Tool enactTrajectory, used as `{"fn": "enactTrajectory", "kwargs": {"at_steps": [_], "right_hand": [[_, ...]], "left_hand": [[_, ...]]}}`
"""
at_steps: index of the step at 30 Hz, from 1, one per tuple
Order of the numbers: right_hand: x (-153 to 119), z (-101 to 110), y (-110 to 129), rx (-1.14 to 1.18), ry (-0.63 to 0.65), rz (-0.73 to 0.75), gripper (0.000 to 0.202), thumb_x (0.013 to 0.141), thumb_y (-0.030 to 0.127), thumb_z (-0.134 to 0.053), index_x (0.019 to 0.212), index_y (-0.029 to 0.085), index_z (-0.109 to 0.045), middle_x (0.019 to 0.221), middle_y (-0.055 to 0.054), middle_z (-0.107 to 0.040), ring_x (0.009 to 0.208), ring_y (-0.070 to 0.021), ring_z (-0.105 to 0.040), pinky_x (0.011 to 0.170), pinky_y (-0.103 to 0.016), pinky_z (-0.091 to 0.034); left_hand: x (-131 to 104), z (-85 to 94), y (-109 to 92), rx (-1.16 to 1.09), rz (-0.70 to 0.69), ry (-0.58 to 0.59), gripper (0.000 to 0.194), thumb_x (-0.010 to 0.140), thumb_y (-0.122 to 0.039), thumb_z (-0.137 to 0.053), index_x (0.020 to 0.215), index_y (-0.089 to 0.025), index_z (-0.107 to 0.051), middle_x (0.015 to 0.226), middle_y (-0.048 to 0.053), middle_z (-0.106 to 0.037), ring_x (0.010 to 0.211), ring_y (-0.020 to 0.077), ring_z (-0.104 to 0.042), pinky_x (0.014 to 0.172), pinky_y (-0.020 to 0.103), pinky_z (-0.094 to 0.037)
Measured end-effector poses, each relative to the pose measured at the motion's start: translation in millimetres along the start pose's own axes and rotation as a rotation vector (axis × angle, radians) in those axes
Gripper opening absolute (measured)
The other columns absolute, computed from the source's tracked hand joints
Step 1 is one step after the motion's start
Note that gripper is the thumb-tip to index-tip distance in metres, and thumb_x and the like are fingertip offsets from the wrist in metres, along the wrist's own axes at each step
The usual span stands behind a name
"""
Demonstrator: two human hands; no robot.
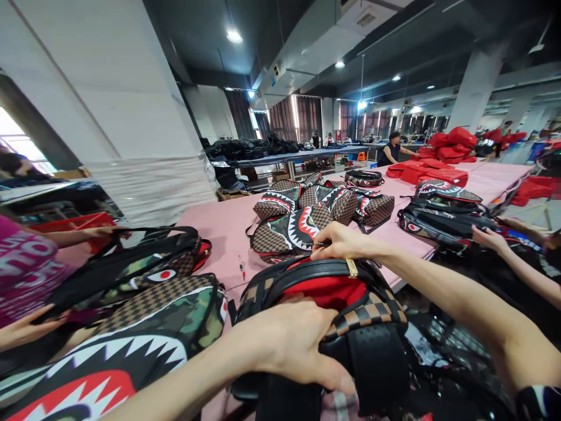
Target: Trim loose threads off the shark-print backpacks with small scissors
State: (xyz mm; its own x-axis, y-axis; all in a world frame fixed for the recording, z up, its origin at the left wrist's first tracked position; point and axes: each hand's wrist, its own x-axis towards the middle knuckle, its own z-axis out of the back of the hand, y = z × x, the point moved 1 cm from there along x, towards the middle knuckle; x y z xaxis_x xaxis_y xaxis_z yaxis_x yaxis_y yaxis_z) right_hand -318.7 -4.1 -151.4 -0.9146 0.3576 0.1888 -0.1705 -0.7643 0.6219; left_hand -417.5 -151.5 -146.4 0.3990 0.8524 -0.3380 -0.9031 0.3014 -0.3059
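A brown-and-black checkered backpack (pixel 372 316) with black straps lies open in front of me, its red lining (pixel 326 290) showing. My left hand (pixel 298 342) grips its near edge; the thumb is outside on the black back part and the fingertips are hidden in the opening. At the far side of the opening, my right hand (pixel 339 240) has its fingers pinched on the bag's edge, near a gold metal piece (pixel 352 268). What exactly lies between those fingertips is too small to make out.
Shark-mouth backpacks (pixel 280 231) are piled on the pink table (pixel 214 228) ahead, a pen (pixel 242 267) near them. Another shark bag (pixel 175 316) lies at left. People's hands hold bags at both sides. Red bags (pixel 451 146) are heaped farther back.
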Motion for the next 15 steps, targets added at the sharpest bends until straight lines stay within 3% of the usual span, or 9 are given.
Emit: {"fn": "enactTrajectory", "kwargs": {"at_steps": [3,7,9,12,15], "right_hand": [[2,-1,-5,0.071,-0.052,-0.011,0.021,0.071,0.030,-0.060,0.066,0.009,-0.063,0.055,0.003,-0.051,0.056,-0.0089,-0.044,0.050,-0.020,-0.031],[3,-2,-6,0.216,-0.032,-0.002,0.016,0.067,0.025,-0.060,0.066,0.009,-0.063,0.057,0.003,-0.053,0.056,-0.0087,-0.047,0.052,-0.020,-0.034],[1,-1,-5,0.255,-0.010,-0.009,0.018,0.067,0.028,-0.061,0.065,0.010,-0.063,0.055,0.003,-0.053,0.054,-0.0080,-0.046,0.050,-0.019,-0.033],[-4,2,-4,0.286,-0.020,-0.029,0.021,0.067,0.032,-0.062,0.065,0.011,-0.062,0.055,0.004,-0.052,0.052,-0.0073,-0.044,0.049,-0.019,-0.031],[-6,2,-5,0.314,-0.018,-0.031,0.018,0.066,0.030,-0.062,0.064,0.011,-0.062,0.056,0.004,-0.053,0.053,-0.0073,-0.044,0.050,-0.020,-0.032]], "left_hand": [[12,7.0,-1,-0.131,-0.094,0.077,0.052,0.063,-0.053,-0.065,0.108,-0.027,-0.060,0.088,-0.002,-0.069,0.070,0.0171,-0.062,0.056,0.021,-0.040],[28,7.9,-5,-0.127,-0.004,0.213,0.044,0.064,-0.058,-0.060,0.086,-0.021,-0.067,0.074,0.000,-0.068,0.058,0.0159,-0.058,0.052,0.022,-0.040],[25,3.4,-8,-0.083,0.094,0.194,0.050,0.059,-0.064,-0.059,0.078,-0.018,-0.067,0.068,0.002,-0.066,0.055,0.0172,-0.057,0.048,0.024,-0.039],[0,-0.3,-8,-0.067,0.110,-0.062,0.054,0.059,-0.066,-0.059,0.088,-0.021,-0.067,0.079,0.005,-0.067,0.067,0.0210,-0.060,0.058,0.027,-0.044],[-30,9.8,5,-0.140,0.124,-0.518,0.052,0.068,-0.066,-0.049,0.095,-0.026,-0.067,0.088,0.007,-0.068,0.081,0.0227,-0.060,0.072,0.031,-0.046]]}}
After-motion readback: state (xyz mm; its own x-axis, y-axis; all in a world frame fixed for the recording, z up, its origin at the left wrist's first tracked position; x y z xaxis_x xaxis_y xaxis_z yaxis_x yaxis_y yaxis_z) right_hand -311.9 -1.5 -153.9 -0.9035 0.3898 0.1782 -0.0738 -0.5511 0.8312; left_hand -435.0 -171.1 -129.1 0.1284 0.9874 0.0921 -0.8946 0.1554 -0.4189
